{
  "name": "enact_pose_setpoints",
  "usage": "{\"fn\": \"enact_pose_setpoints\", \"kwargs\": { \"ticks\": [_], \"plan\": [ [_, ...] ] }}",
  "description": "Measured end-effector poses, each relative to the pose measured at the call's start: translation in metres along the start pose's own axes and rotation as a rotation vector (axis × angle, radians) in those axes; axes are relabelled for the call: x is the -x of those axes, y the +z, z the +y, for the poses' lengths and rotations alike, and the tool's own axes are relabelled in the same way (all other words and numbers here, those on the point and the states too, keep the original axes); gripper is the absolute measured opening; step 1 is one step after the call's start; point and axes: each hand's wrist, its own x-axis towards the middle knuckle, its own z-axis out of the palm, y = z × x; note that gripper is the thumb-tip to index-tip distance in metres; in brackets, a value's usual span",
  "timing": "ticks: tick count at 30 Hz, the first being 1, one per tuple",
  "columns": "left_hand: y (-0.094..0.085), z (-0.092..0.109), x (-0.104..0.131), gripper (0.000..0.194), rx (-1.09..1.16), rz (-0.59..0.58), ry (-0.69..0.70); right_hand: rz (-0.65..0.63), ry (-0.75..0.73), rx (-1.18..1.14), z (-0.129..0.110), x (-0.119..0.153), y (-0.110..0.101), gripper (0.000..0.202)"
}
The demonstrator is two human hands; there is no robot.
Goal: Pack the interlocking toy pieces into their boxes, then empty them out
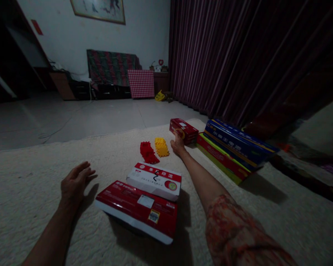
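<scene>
My right hand reaches forward to a red box on the pale mat. A finger rests against its near side, with the thumb apart and no grip around the box visible. To the left, my left hand hovers over the mat with its fingers spread and nothing in them. Between my arms lie a white and red box and, nearer me, a larger glossy red box with white edges. Beyond them are a red toothed plastic piece and a yellow toothed plastic piece.
On the right, a blue box sits atop a red and yellow-green box. The pale mat meets a tiled floor. Dark curtains hang behind; a low cabinet and a checked cloth stand at the wall.
</scene>
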Motion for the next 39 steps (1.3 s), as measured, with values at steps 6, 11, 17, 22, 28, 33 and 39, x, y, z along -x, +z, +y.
{"fn": "enact_pose_setpoints", "kwargs": {
  "ticks": [6, 11, 17, 22, 28, 33, 39],
  "plan": [
    [-0.004, -0.006, -0.003, 0.046, -0.060, -0.006, 0.017, -0.015, -0.036, -0.060, 0.015, -0.021, 0.005, 0.070],
    [-0.005, -0.007, -0.001, 0.046, -0.079, 0.001, 0.002, 0.059, 0.005, -0.078, 0.027, -0.030, 0.006, 0.071],
    [-0.004, -0.005, 0.000, 0.048, -0.086, -0.005, -0.008, 0.126, 0.035, -0.096, 0.033, -0.037, 0.006, 0.074],
    [-0.001, 0.003, 0.006, 0.048, -0.113, 0.001, 0.000, 0.193, 0.078, -0.135, 0.040, -0.044, -0.002, 0.061],
    [0.003, 0.003, 0.008, 0.050, -0.103, -0.002, -0.007, 0.269, 0.156, -0.221, 0.042, -0.047, -0.012, 0.038],
    [0.002, -0.004, 0.001, 0.051, -0.136, -0.064, 0.014, 0.227, 0.200, -0.315, 0.031, -0.017, -0.017, 0.025],
    [0.002, -0.006, -0.002, 0.046, -0.070, -0.123, 0.031, 0.148, 0.255, -0.472, -0.006, 0.071, -0.042, 0.029]
  ]
}}
